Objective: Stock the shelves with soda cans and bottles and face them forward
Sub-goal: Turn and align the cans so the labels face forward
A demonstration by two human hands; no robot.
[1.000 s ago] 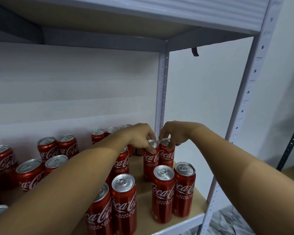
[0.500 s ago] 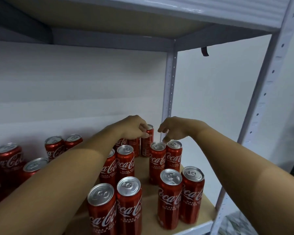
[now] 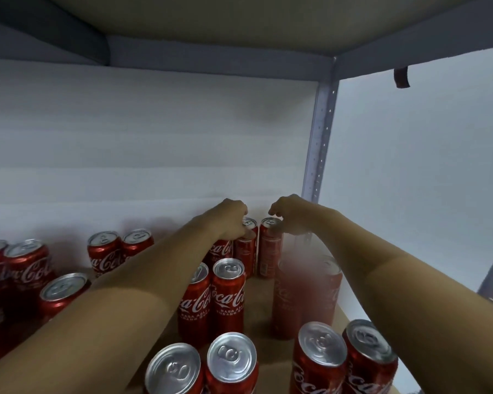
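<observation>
Red Coca-Cola cans stand in rows on the shelf board (image 3: pixel 262 305). At the back by the wall, my left hand (image 3: pixel 232 220) grips the top of one slim can (image 3: pixel 246 253). My right hand (image 3: pixel 289 214) pinches the rim of the can next to it (image 3: pixel 269 251), whose printed back panel faces me. Both arms reach deep into the shelf. In front stand two cans with logos forward (image 3: pixel 228 297), a blurred pair on the right (image 3: pixel 305 297), and several cans at the front edge (image 3: pixel 319 356).
Shorter, wider cans (image 3: pixel 104 253) are grouped on the left of the shelf. A grey perforated upright (image 3: pixel 319 143) stands at the back right corner. The shelf above (image 3: pixel 211 21) hangs low overhead. A white wall closes the back.
Both hands have moved from the second-row cans back to the rear pair by the wall and taken hold of their tops. The camera has leaned in closer under the upper shelf.
</observation>
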